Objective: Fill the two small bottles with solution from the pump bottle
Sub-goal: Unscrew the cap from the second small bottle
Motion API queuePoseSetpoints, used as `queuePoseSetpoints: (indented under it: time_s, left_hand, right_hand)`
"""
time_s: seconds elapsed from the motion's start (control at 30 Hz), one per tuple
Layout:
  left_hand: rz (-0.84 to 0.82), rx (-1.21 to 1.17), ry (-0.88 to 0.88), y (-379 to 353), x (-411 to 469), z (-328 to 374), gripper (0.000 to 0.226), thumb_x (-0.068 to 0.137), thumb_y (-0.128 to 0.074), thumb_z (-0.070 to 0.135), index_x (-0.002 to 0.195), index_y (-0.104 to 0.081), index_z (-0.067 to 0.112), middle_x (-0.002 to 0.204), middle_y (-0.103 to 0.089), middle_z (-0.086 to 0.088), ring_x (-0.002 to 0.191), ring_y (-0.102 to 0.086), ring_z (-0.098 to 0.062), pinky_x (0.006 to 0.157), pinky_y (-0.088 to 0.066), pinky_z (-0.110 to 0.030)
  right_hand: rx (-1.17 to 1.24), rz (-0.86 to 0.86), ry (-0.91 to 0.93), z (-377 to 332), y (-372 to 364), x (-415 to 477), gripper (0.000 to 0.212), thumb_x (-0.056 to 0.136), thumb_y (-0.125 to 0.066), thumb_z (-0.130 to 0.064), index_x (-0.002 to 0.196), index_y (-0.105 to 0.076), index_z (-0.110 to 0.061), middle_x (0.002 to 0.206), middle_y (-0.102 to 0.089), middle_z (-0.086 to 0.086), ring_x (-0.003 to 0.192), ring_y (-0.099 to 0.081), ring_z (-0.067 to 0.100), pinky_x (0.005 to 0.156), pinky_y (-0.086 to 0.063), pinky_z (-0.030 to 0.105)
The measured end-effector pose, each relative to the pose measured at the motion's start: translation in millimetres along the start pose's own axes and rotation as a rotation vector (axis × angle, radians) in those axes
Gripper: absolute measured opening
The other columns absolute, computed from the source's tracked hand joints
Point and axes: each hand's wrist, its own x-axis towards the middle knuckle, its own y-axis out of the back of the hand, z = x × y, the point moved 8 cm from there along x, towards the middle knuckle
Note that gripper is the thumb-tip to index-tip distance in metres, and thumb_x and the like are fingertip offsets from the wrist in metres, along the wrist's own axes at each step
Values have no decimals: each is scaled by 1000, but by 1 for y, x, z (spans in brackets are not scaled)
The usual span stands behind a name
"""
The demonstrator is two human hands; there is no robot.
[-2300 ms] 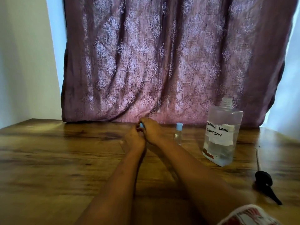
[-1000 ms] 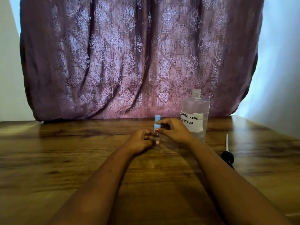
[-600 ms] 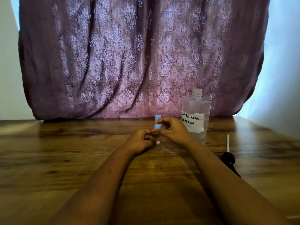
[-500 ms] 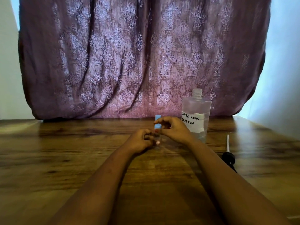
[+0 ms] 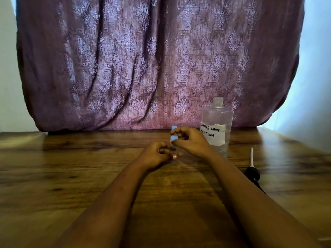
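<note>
A small clear bottle [image 5: 174, 152] stands on the wooden table [image 5: 53, 176] with my left hand [image 5: 156, 154] closed around its body. My right hand [image 5: 190, 141] pinches its blue cap [image 5: 173, 138] between thumb and forefinger. Just behind, only the blue cap of a second small bottle [image 5: 173, 128] shows; the rest is hidden by my fingers. The large clear bottle [image 5: 217, 122], labelled "contact lens solution", stands to the right with its neck open and some liquid at the bottom. Its black pump head with white tube [image 5: 252, 171] lies on the table further right.
A purple patterned curtain [image 5: 152, 65] hangs along the table's far edge, right behind the bottles. A pale wall [image 5: 315, 86] closes in on the right side. The pump head lies close beside my right forearm.
The view swung right early on, then settled. Both hands stay on the small bottle; my right fingers have shifted slightly around the blue cap. The large bottle and pump have not moved.
</note>
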Motion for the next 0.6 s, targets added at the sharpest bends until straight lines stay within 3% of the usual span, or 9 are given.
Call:
queuePoseSetpoints:
  time_s: [0.1, 0.23, 0.33, 0.4, 0.47, 0.53, 0.6]
  left_hand:
    - [4, 9, 14, 1, 0, -1, 28, 80, -68, -11, 105, -65, 1, 58, -67, 4, 62, -67, -10, 70, -56, -30]
    - [28, -8, 18, 3, -1, -1, 29, 78, -71, -9, 103, -67, 5, 69, -64, -6, 80, -61, -28, 87, -51, -46]
    - [7, 7, 12, 2, 1, -3, 35, 80, -68, -11, 111, -64, 4, 55, -63, 7, 65, -62, -14, 79, -52, -38]
    - [-3, 11, 12, 0, 1, -2, 33, 81, -66, -13, 112, -61, -1, 49, -61, 8, 54, -61, -4, 68, -53, -27]
    - [5, 7, 0, 0, 1, -1, 31, 81, -63, -16, 110, -59, -6, 46, -59, 9, 49, -58, -3, 65, -50, -26]
    - [1, 8, -13, 0, 0, 0, 30, 82, -62, -16, 110, -59, -7, 46, -58, 10, 48, -55, -2, 65, -47, -26]
    - [-2, 26, -17, 0, -1, 2, 30, 82, -64, -14, 110, -61, -6, 53, -65, 10, 51, -60, 0, 58, -49, -20]
  right_hand:
    - [-37, -31, -6, 0, -3, -1, 36, 79, -70, -24, 113, -60, -22, 110, -65, 0, 95, -61, 11, 82, -51, 21]
    - [-72, 55, -8, 0, 1, 0, 33, 76, -75, -25, 104, -62, -16, 83, -62, 1, 69, -56, 5, 60, -45, 7]
    - [-47, 29, -22, 0, 0, -1, 30, 75, -75, -16, 101, -62, -11, 79, -60, 2, 65, -54, 2, 57, -43, 3]
    - [-14, 9, -24, -1, 2, -2, 29, 76, -74, -12, 102, -63, -14, 82, -61, -1, 72, -57, -1, 61, -43, 1]
    - [10, -26, -35, 0, 1, -3, 34, 75, -73, -12, 106, -62, -18, 91, -62, -4, 83, -59, 1, 69, -46, 5]
    - [-14, -53, -41, 0, -1, -2, 41, 74, -76, -19, 111, -60, -22, 102, -63, -3, 89, -60, 5, 77, -48, 13]
    - [-82, -22, -38, 1, -2, -2, 43, 71, -78, -32, 109, -60, -21, 97, -62, -4, 82, -57, 3, 72, -48, 16]
